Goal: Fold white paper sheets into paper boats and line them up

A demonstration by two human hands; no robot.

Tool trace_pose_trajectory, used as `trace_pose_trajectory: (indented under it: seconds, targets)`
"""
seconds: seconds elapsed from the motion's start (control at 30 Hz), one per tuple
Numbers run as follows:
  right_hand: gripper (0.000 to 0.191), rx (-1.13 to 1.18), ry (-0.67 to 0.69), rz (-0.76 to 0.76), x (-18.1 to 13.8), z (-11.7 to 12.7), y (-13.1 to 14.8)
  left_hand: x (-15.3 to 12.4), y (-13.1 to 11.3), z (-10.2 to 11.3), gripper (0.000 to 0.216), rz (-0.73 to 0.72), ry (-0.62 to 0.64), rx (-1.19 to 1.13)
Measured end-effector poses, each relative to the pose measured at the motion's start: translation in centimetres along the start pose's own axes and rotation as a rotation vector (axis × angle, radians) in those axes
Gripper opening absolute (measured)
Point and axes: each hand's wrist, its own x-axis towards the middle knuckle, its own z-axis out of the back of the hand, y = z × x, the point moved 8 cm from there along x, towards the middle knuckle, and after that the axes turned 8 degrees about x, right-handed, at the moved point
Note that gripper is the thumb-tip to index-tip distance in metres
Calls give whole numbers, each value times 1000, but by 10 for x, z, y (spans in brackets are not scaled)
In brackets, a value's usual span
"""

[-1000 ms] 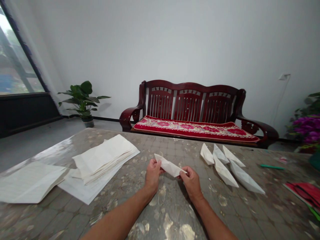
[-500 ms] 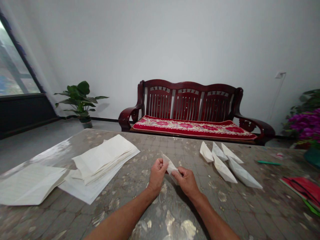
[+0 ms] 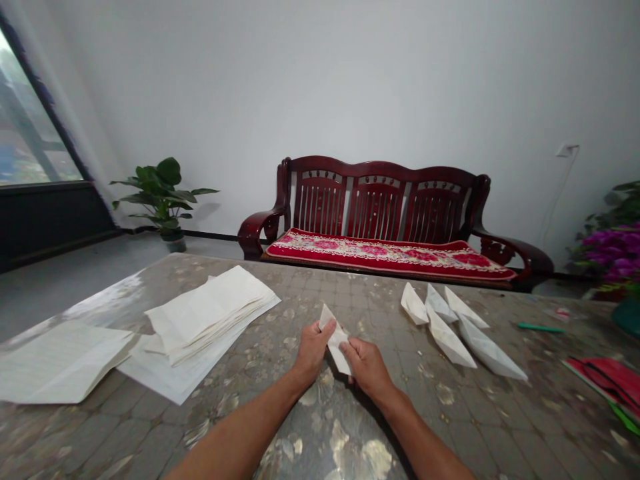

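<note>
Between my hands, above the table's middle, is a small piece of folded white paper (image 3: pixel 339 348), narrow and pointed at its upper end. My left hand (image 3: pixel 315 347) pinches its upper left side, thumb on top. My right hand (image 3: pixel 367 363) grips its right edge, the thumb lying on the paper and the other fingers mostly hidden beneath. Off to the right sit several folded paper boats (image 3: pixel 451 340) in a loose group. On the left lies a stack of white paper sheets (image 3: pixel 210 313), with more folded sheets (image 3: pixel 60 367) beside it.
A patterned table cover (image 3: pixel 240 427) spreads under everything. To the right are a green pen (image 3: pixel 540 328), a red notebook (image 3: pixel 607 377) and purple flowers (image 3: pixel 615 253). Beyond the table stand a dark red wooden bench (image 3: pixel 377 200) and a potted plant (image 3: pixel 163 193).
The folded paper has turned in my hands, so more of its face and its pointed upper end show. Both hands have shifted slightly, and the view has tilted a little.
</note>
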Motion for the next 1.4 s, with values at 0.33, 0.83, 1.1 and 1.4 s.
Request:
trace_pose_trajectory:
  seconds: [0.33,0.83,1.1,1.4]
  targets:
    - [46,279,32,-146,0,-10,-6,3,1,4,55,14,-23,2]
    - [56,644,138,-329,-5,-6,-7,-10,-9,-28,80,141,499,-363]
    - [62,361,16,-204,-1,11,-3,0,-2,-18,85,164,312,-293]
    - [38,-384,-65,46,-4,25,23,3,3,-16,85,132,257,-160]
